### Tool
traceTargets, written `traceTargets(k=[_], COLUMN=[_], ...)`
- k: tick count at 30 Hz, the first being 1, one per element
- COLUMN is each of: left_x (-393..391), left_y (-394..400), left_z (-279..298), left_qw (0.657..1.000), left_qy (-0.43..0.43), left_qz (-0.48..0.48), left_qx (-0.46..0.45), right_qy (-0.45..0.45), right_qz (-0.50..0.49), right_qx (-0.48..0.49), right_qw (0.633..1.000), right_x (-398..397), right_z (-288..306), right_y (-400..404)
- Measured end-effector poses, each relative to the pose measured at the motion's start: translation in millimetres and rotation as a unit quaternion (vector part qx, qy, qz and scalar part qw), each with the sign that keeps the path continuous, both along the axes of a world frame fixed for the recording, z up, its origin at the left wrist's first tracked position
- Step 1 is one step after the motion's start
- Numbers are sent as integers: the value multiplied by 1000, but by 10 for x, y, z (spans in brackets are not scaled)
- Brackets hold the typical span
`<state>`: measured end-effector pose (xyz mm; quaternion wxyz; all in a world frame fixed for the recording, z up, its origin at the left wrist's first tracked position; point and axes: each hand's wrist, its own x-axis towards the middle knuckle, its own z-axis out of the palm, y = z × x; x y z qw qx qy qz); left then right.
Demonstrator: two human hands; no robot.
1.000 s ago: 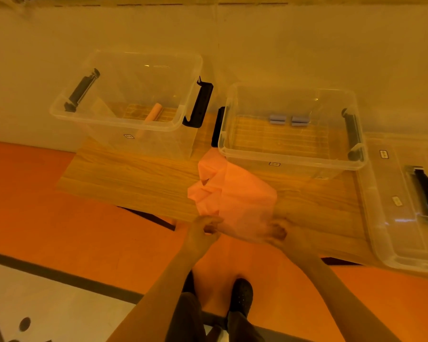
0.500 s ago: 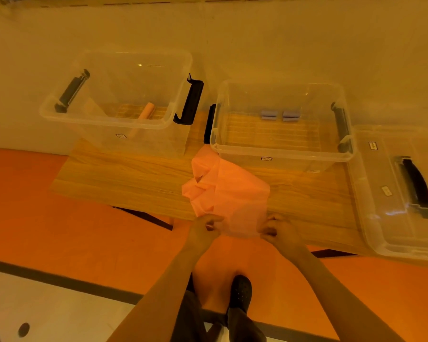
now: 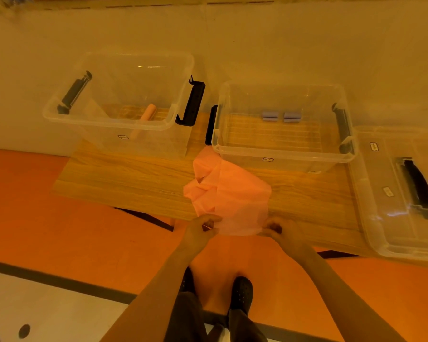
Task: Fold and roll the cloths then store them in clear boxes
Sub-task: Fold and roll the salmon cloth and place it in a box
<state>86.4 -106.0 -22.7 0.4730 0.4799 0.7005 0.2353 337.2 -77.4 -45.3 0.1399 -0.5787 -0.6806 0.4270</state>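
A pink cloth (image 3: pixel 232 193) lies crumpled on the wooden table (image 3: pixel 124 178), its far end touching the middle clear box (image 3: pixel 282 154). My left hand (image 3: pixel 200 229) pinches the cloth's near left corner at the table's front edge. My right hand (image 3: pixel 279 230) pinches the near right corner, and the near edge is stretched between them. The left clear box (image 3: pixel 104 119) holds one rolled peach cloth (image 3: pixel 147 113). Two rolled grey-blue cloths (image 3: pixel 281 116) lie at the back of the middle box.
A third clear box (image 3: pixel 381 218) with a lid and black handle sits at the table's right end. Behind the table is a plain wall. The floor is orange with a dark stripe, and my shoes (image 3: pixel 241 291) stand below the table edge.
My hands have drawn apart a little along the cloth's near edge, pulling it flatter and toward the table's front. The view has shifted slightly.
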Motion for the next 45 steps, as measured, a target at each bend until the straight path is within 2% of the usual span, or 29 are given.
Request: traceTargets(k=[4,8,18,25,31,35,40,45], left_x=[-6,-8,35,41,-21,-86,-193,-348], left_y=[17,53,260,563,804,971,1142,1256], left_z=[38,60,333,913,1650,2131,2540,2817], left_qw=[1000,999,998,993,984,971,961,952], left_qy=[-23,-50,-29,-18,-33,12,-13,-11], left_qz=[-10,-2,42,26,29,16,46,34], left_qx=[-2,-6,27,110,170,237,272,304], right_qy=[10,51,130,206,283,314,323,303], right_qz=[3,-46,-145,-166,-152,-142,-114,-102], right_qx=[6,-17,-31,4,60,80,105,140], right_qw=[1000,998,980,964,945,935,933,937], right_x=[0,0,-53,-66,-102,-165,-282,-416], right_z=[29,51,316,888,1652,2154,2625,2872], right_y=[-20,3,161,461,748,900,1077,1248])
